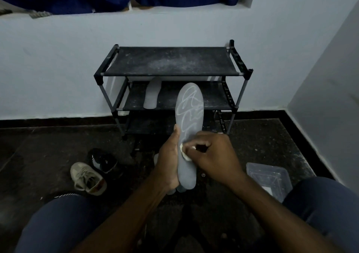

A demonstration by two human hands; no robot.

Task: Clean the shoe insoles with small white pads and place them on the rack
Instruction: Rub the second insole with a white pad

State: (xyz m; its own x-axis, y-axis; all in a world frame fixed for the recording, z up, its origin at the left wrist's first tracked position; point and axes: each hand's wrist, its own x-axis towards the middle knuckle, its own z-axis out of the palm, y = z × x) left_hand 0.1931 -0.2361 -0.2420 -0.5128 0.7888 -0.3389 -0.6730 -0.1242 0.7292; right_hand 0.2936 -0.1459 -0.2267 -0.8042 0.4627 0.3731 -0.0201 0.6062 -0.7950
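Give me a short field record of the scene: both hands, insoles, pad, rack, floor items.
left hand: grips the held insole near its heel, toe end up
right hand: pinches the white pad against that insole's lower half
insole marks: pale scribbled lines on its upper part
rack: black, three shelves, against the wall
shelved insole: lies on the middle shelf, left side
floor left: beige shoe, black shoe
floor right: clear plastic container

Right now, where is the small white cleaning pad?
Centre of the head view: the right hand pinches the small white pad against the lower half of the grey shoe insole, gripped by the left hand.
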